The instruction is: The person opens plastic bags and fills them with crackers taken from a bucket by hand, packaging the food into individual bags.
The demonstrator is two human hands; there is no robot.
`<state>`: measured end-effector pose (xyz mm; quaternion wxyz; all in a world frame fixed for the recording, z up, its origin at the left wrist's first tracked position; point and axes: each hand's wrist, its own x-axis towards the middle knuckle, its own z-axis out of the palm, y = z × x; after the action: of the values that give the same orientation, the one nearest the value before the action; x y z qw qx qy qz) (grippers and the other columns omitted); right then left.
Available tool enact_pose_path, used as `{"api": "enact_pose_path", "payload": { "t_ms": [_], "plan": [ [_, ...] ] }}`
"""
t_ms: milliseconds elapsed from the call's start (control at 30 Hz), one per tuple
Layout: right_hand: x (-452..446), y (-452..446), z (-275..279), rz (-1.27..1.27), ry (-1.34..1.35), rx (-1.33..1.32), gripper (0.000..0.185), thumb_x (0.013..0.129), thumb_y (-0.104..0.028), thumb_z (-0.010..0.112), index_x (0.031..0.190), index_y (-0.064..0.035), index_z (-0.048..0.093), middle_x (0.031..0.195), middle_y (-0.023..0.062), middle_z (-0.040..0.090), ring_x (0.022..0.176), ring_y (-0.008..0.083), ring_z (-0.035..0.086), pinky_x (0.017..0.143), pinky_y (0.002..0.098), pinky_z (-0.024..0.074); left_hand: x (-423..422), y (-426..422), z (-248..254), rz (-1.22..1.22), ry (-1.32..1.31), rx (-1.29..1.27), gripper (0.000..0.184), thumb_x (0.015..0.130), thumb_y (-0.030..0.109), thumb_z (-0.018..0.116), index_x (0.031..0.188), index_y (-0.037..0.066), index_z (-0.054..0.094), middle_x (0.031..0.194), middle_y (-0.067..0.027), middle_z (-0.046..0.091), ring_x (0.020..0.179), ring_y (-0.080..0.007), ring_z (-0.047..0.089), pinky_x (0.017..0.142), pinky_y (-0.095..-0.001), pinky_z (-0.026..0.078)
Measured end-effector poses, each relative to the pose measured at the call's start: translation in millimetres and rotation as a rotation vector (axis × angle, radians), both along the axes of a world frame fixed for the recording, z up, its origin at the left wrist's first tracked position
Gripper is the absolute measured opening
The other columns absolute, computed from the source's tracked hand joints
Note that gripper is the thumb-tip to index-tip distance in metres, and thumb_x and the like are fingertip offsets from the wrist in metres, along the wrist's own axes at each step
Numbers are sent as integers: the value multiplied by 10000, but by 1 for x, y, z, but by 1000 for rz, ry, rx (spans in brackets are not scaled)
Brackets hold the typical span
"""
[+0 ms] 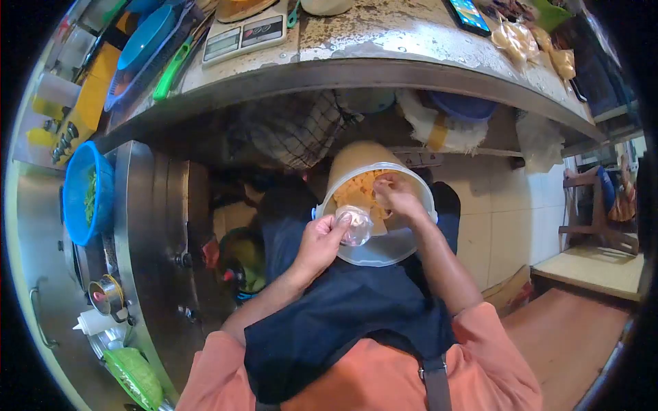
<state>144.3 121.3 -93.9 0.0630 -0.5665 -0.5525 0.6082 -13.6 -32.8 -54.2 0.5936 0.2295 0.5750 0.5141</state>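
Observation:
A white plastic bucket (375, 259) stands tilted between my knees, its mouth facing me. Orange crumbly pieces (351, 190) lie inside it. My left hand (321, 241) grips a small clear plastic cup (356, 229) at the bucket's near left side, thumb over its edge; light glares on the plastic and its contents are unclear. Inside the bucket mouth, on the right, my right hand (397, 195) has its fingers curled together at the orange pieces. Whatever those fingers hold is hidden.
Above the bucket runs a worn metal counter (384, 41) with a kitchen scale (245, 41), a phone (467, 15) and tied plastic bags (515, 42). A blue basin (88, 195) with greens stands at left. Cloths and sacks fill the shelf under the counter.

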Motion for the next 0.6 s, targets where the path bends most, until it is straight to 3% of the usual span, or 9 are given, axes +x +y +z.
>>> {"api": "enact_pose_path", "payload": {
  "t_ms": [33, 100, 133, 200, 400, 600],
  "plan": [
    [4, -4, 9, 0, -4, 1, 293, 925, -282, 544, 1121, -64, 563, 1008, 95, 672, 888, 207, 654, 688, 326, 524, 0, 3, 0, 12, -32, 20, 214, 944, 191, 592, 804, 29, 583, 726, -33, 616, 651, -95, 591, 612, -248, 491],
    [15, -15, 28, -351, 450, -355, 312, 967, -307, 500, 1192, -92, 523, 968, 61, 658, 850, 149, 633, 648, 281, 504, 2, 9, 0, -6, -39, 27, 200, 944, 189, 589, 809, 45, 557, 764, -44, 632, 668, -104, 601, 638, -252, 496],
    [21, -20, 35, -354, 445, -352, 312, 967, -307, 500, 1192, -92, 523, 968, 61, 658, 850, 149, 633, 648, 281, 504, 3, 12, 0, -21, -40, 32, 189, 945, 187, 587, 814, 62, 531, 803, -54, 647, 685, -114, 612, 665, -257, 501],
    [27, -28, 49, -373, 747, -475, 339, 991, -297, 461, 1269, -104, 471, 983, 66, 647, 854, 153, 635, 643, 292, 507, 3, 18, -2, -31, -80, 41, 167, 942, 182, 588, 845, 61, 527, 822, -65, 651, 722, -131, 626, 692, -271, 512],
    [32, -44, 88, -244, 819, -362, 444, 995, -308, 441, 1346, -39, 408, 1052, 117, 627, 876, 179, 633, 631, 285, 530, 9, 26, 0, -26, -247, 47, 146, 929, 157, 605, 911, 27, 542, 848, -74, 645, 765, -132, 628, 716, -269, 513],
    [28, -43, 95, -102, 701, -388, 468, 995, -317, 454, 1361, -28, 423, 1054, 84, 623, 878, 160, 621, 662, 311, 536, 15, 20, -3, -59, -359, 71, 114, 951, 148, 560, 983, 48, 517, 934, -94, 651, 846, -157, 630, 765, -294, 521]
  ]
}}
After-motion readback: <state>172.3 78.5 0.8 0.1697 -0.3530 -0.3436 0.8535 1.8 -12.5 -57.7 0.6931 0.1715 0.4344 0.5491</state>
